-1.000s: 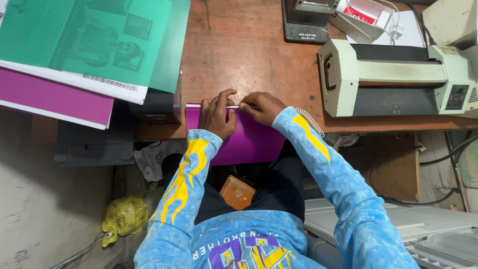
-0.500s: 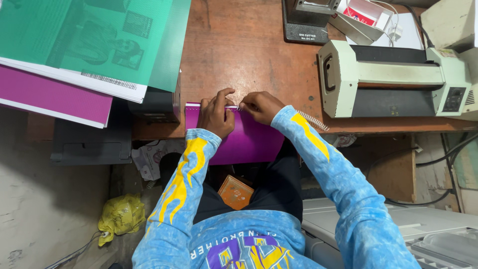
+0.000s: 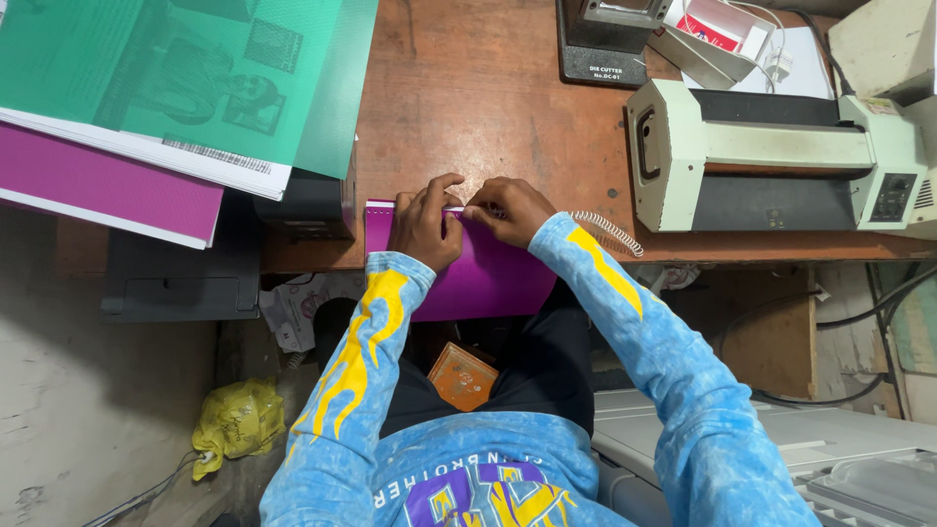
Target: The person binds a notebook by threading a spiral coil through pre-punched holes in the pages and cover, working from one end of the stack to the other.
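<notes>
The right hand (image 3: 508, 208) pinches with fingertips at the top edge of a purple booklet (image 3: 488, 278), where the near end of a white spiral coil (image 3: 605, 229) meets that edge; what the fingertips close on looks like the coil itself, though the pinch point is too small to tell for certain. The left hand (image 3: 427, 222) lies just beside it, touching it at the fingertips, with its palm and fingers pressed flat on the purple cover to hold it down; it clamps the cover rather than closing around anything.

The booklet lies at the near edge of the wooden table (image 3: 488, 88), its lower part hanging over the edge toward the person's lap. Its bound edge runs left to right, along the table edge, and the coil follows the same line: from the pinch it trails away to the right, passing behind the right forearm and coming out past the sleeve. So the free length of the coil lies on the right hand's side, and the unthreaded part of the edge lies on the left hand's side, toward the booklet's left corner.

Farther out, a cream laminating machine (image 3: 771, 156) stands on the table to the right, well apart from the hands, and a stack of green and purple covers (image 3: 166, 98) lies to the upper left. A small orange box (image 3: 462, 376) rests on the lap below the booklet.
</notes>
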